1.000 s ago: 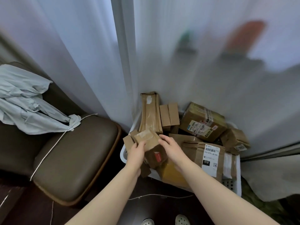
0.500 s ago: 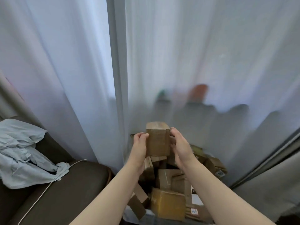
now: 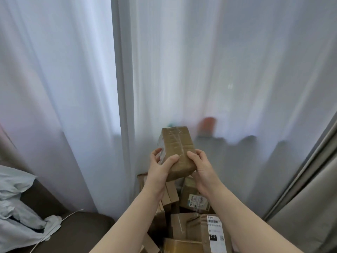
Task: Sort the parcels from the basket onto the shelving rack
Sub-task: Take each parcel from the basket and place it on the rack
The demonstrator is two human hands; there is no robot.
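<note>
A brown, tape-wrapped oblong cardboard parcel (image 3: 177,148) sits tilted between your left hand (image 3: 160,168) and right hand (image 3: 202,167), both curled snugly round its near end, above the heaped cartons (image 3: 193,198).

Soft daylight in here, all of it filtering through the sheer white curtain (image 3: 200,61). It's brightest on the upper left panel, which nearly blows out. There are no hard shadows, just a dim grey band along the curtain's lower part and a murky corner around the brown seat cushion (image 3: 82,232). The tape on the taped parcel (image 3: 177,150) catches a little glare. The wide lens bends the grey drape (image 3: 310,198) at the right edge. Behind the sheer there's a smeared reddish blob (image 3: 207,126), maybe a pot. The lower parcels (image 3: 184,225) look a bit soft.
</note>
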